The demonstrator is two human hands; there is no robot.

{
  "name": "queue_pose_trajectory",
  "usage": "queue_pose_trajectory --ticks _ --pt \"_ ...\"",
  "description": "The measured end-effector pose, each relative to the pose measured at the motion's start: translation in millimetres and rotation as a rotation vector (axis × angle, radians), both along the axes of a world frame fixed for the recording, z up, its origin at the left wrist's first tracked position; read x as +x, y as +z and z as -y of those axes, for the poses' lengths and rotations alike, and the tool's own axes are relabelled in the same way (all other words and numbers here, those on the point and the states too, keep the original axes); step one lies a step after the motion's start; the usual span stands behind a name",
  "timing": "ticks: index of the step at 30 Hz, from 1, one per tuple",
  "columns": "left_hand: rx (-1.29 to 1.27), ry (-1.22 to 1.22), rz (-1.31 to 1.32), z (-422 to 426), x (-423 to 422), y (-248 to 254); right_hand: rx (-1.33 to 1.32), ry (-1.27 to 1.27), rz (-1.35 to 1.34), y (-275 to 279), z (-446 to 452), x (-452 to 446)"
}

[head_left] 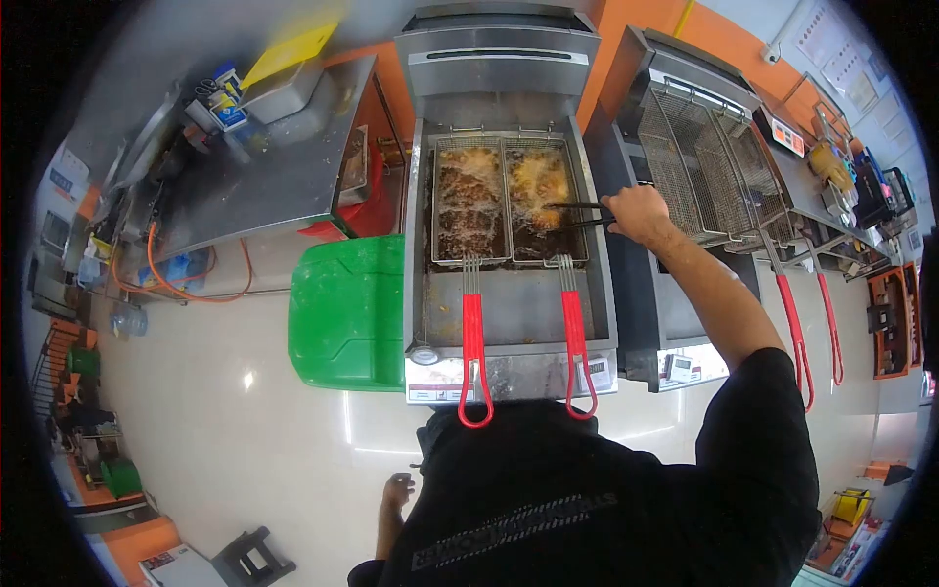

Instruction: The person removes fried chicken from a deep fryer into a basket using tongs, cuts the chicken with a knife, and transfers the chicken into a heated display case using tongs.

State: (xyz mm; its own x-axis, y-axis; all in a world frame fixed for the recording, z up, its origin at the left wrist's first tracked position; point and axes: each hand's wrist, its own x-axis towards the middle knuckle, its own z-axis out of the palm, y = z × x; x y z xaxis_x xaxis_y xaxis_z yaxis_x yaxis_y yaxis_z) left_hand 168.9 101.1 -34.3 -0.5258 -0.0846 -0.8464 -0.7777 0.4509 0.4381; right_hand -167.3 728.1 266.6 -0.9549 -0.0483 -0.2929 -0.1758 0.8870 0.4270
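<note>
My right hand [638, 212] is closed round dark tongs [579, 214], which reach into the right fryer basket [539, 262]. The tong tips are at a golden-brown fried piece [546, 219] in bubbling oil; their exact grip is hard to make out. Beside it, the left fryer basket [437, 201] sits in the same fryer [509, 303] with darker brown pieces under foam. Both baskets have red handles [472, 333] pointing toward me. Low at my side hangs my left hand [397, 489], away from the fryer, its fingers loosely bent with nothing visible in them.
A second fryer on the right holds raised wire baskets [685, 161] with red handles jutting out. Left of my fryer stands a green lidded bin [347, 313]. Beyond it is a steel table [264, 186] with a metal container [284, 93] and a yellow lid [290, 54].
</note>
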Motion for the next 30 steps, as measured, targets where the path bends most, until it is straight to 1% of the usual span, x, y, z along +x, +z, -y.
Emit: queue_pose_trajectory --ticks 4,7,10,13,14,16,19,23,25,28,30 --pt "0.009 -0.036 -0.045 -3 2 -2 -0.066 -0.054 -0.028 15 -4 9" --pt "0.038 -0.056 -0.056 -1 7 -11 -0.196 -0.17 0.006 31 -12 14" --pt "0.129 0.073 -0.073 -1 8 -19 -0.349 -0.236 0.057 32 -28 14" --pt "0.05 -0.001 -0.029 -6 4 -13 -0.41 -0.216 0.004 21 -38 19" --pt "0.054 0.014 -0.032 -9 2 -9 -0.413 -0.235 0.021 20 -41 20" --pt "0.061 0.04 -0.038 -9 1 -11 -0.42 -0.275 0.056 33 -32 25" --pt "0.065 -0.053 -0.064 -4 -3 -18 -0.492 -0.355 0.098 40 -32 31" --pt "0.098 0.0 -0.064 2 -1 -28 -0.61 -0.382 0.138 31 -48 36" --pt "0.123 0.015 -0.075 -2 -4 -22 -0.657 -0.414 0.156 36 -48 42" --pt "0.05 -0.04 -0.002 -12 -14 -2 -0.704 -0.363 0.073 27 -56 51" --pt "0.03 -0.039 0.041 -18 -20 6 -0.755 -0.43 0.05 21 -59 58"
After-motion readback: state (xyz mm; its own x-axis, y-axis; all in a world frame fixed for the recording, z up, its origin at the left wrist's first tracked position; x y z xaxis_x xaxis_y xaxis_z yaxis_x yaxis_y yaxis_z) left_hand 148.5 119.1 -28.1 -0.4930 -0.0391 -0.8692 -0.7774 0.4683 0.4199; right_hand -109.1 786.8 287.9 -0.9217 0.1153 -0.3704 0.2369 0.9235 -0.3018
